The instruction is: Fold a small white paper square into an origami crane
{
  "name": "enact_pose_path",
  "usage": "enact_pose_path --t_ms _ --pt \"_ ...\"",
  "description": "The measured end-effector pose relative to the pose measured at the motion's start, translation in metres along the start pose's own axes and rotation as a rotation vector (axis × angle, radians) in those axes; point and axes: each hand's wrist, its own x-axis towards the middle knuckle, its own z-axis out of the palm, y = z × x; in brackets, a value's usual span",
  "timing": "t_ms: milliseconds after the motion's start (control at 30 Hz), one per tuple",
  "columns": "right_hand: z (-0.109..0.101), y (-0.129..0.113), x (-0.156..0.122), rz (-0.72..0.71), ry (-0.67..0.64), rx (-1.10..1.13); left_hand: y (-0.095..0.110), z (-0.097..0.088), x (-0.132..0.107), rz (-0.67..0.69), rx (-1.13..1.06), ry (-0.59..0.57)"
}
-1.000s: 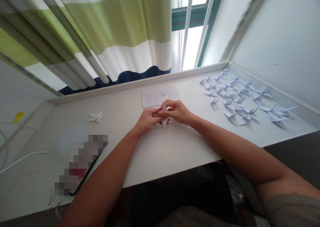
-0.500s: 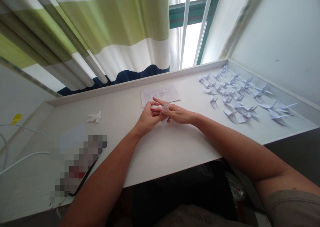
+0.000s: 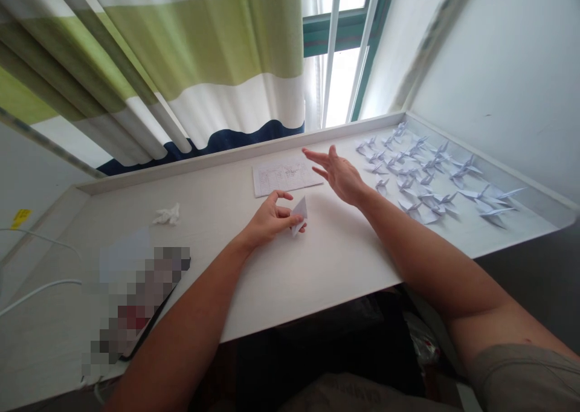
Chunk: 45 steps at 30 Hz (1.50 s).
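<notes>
Over the middle of a white rectangular desk (image 3: 258, 291), pinched a small, pointed, folded white paper piece (image 3: 299, 209) between thumb and fingers of the bare left hand (image 3: 274, 217). Held the bare right hand (image 3: 343, 176) apart from it, unclenched, gripping nothing, near a flat, marked, rectangular white paper (image 3: 283, 176). Saw folded white paper birds (image 3: 426, 179) grouped rightward, a crumpled white scrap (image 3: 167, 214) leftward.

I pinch a folded white paper (image 3: 299, 208) in my left hand (image 3: 274, 218): a small, pointed piece, tilted, 1 tip upward and 1 downward, my thumb covering part of it.
</notes>
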Motion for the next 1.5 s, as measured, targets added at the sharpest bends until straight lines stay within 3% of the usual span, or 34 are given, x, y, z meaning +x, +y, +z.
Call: enact_pose_path --t_ms 233,433,567,700,900,1167,1333,1433,1500 --pt "0.016 0.005 -0.011 0.101 -0.270 -0.107 0.006 -0.006 -0.001 0.055 -0.010 0.087" --pt "0.025 -0.001 -0.020 0.198 -0.447 0.020 0.004 -0.006 0.000 0.068 -0.008 0.088" --pt "0.029 0.000 -0.021 0.161 -0.419 -0.024 0.004 -0.003 0.002 0.052 -0.031 0.082" --pt "0.029 0.004 -0.017 0.068 -0.307 -0.117 0.003 -0.002 0.003 -0.023 -0.070 0.040" --pt "0.026 0.017 -0.012 0.031 -0.208 -0.100 0.001 -0.003 0.004 -0.047 -0.034 0.009" --pt "0.024 0.013 -0.014 0.058 -0.302 -0.114 -0.005 0.001 0.005 0.171 0.296 0.197" --pt "0.022 0.010 -0.010 -0.005 -0.145 -0.205 -0.004 -0.006 0.005 0.366 0.529 0.360" --pt "0.020 0.006 -0.011 0.095 -0.123 -0.147 -0.003 -0.012 0.005 0.505 0.608 0.495" --pt "0.022 0.004 -0.013 0.218 -0.194 -0.006 -0.003 -0.014 0.005 0.561 0.654 0.578"
